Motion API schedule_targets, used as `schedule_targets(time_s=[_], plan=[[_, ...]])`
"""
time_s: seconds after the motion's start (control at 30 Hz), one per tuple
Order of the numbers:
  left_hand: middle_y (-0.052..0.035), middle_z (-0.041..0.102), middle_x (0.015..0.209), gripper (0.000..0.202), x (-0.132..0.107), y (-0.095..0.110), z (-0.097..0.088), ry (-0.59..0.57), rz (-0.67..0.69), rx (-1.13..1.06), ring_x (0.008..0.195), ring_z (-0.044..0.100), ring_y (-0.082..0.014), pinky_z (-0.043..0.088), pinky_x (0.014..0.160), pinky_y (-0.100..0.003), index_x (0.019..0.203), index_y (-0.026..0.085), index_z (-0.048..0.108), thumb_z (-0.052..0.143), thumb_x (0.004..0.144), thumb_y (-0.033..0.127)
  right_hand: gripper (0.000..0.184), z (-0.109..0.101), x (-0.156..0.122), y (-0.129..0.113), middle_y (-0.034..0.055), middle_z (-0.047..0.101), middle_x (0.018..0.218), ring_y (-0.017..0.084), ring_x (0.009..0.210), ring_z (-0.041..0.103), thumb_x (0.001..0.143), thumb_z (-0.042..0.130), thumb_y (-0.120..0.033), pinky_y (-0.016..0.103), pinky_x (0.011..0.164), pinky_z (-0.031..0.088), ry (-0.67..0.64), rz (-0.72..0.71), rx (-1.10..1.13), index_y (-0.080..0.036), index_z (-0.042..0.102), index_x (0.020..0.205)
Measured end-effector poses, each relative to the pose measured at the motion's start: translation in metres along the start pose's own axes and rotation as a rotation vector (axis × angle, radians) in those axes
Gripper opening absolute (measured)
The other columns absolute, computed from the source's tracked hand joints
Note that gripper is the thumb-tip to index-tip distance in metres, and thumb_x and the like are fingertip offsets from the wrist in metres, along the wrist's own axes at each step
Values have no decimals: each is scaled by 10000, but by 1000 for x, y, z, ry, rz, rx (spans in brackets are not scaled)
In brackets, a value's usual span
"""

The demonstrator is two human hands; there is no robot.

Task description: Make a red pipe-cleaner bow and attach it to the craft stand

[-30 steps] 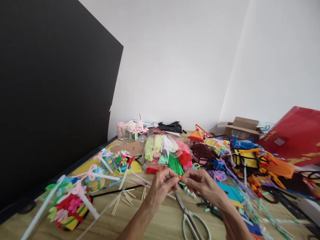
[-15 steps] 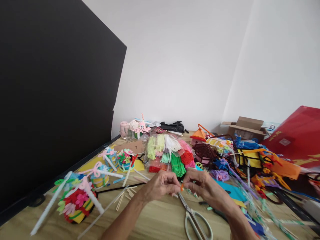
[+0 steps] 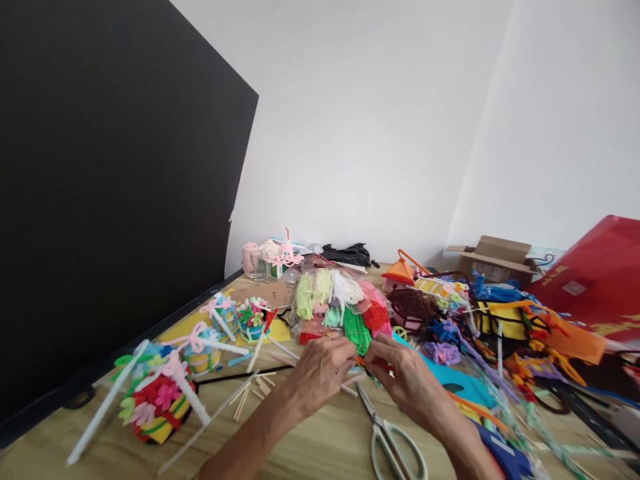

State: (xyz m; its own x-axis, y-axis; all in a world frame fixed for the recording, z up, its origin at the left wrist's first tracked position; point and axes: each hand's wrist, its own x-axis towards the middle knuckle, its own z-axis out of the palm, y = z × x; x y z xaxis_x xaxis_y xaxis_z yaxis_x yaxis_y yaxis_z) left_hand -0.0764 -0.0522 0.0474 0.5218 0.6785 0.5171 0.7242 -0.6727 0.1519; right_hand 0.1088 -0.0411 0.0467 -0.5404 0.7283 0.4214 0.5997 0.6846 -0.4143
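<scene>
Head view: I am watching both hands pinching an orange pipe cleaner piece point(image 3: 361, 362)
The left hand point(image 3: 323, 375) and right hand point(image 3: 406, 375) are gripping it by the fingertips above the table point(image 3: 310, 448), just before a clear bag point(image 3: 320, 328) bulging with coloured bundles point(image 3: 356, 328)

A home craft corner: wooden table point(image 3: 310, 453) heaped with pipe cleaners point(image 3: 345, 307), scissors point(image 3: 393, 437), finished flower baskets point(image 3: 155, 403).
</scene>
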Motion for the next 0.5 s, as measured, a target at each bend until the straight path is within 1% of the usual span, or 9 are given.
schedule_targets(time_s=[0.13, 0.23, 0.33, 0.5], plan=[[-19, 612, 735, 122, -4, 3, 8, 142, -72, 88, 682, 553, -171, 356, 590, -265, 749, 180, 544, 496, 851, 134, 189, 5, 2, -8, -13, 526, 720, 142, 644, 545, 888, 441, -154, 237, 609, 356, 86, 20, -99, -203, 497, 714], [-19, 593, 696, 183, -5, 7, 15, 272, -143, 42, 642, 547, -168, 356, 573, -264, 720, 186, 529, 442, 871, 132, 213, 7, 3, -17, -16, 488, 709, 136, 601, 519, 907, 412, -177, 236, 560, 324, 158, 15, -170, -204, 467, 704], [-21, 585, 681, 210, -4, 11, 21, 392, -225, -93, 650, 559, -164, 377, 592, -256, 728, 190, 545, 414, 887, 154, 229, 10, 3, -22, -13, 472, 708, 135, 587, 513, 923, 379, -190, 238, 531, 301, 208, -3, -204, -206, 452, 706], [-30, 612, 689, 187, 0, 22, 26, 530, -408, -417, 688, 576, -177, 410, 646, -262, 697, 196, 571, 509, 855, 275, 226, 14, 2, -24, 5, 484, 734, 142, 603, 517, 925, 360, -182, 240, 539, 316, 266, -21, -194, -211, 447, 718]])
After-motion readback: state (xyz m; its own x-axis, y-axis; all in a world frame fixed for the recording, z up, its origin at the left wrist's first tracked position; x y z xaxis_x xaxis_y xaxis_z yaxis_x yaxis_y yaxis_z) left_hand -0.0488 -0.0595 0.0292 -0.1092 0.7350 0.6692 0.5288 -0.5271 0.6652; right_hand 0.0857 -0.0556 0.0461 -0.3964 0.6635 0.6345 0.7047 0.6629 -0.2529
